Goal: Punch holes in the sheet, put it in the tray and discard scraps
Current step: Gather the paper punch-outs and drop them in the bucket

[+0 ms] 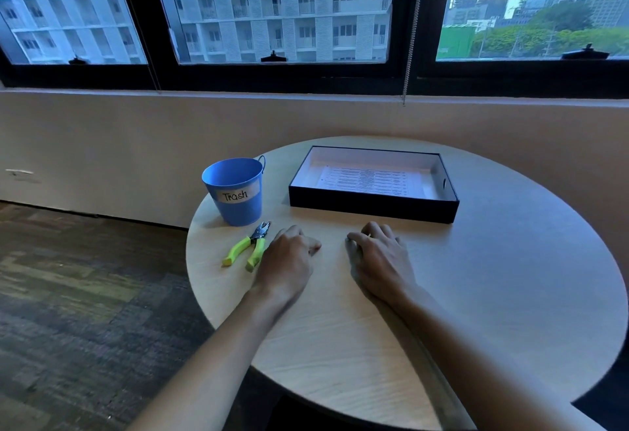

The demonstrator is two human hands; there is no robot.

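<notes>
A printed sheet [366, 180] lies flat inside the dark tray [372, 208] at the back of the round table [476, 277]. A blue bucket labelled "Trash" [235, 190] stands to the tray's left. A hole punch with lime-green handles [247, 248] lies in front of the bucket. My left hand [289, 260] rests palm down on the table just right of the punch, fingers curled, holding nothing. My right hand [379, 257] also rests palm down in front of the tray, fingers loosely bent, holding nothing.
The table stands close to a beige wall under a row of windows. A bead cord [410, 39] hangs from the blind behind the tray. Dark patterned carpet [85, 311] lies to the left, past the table's edge.
</notes>
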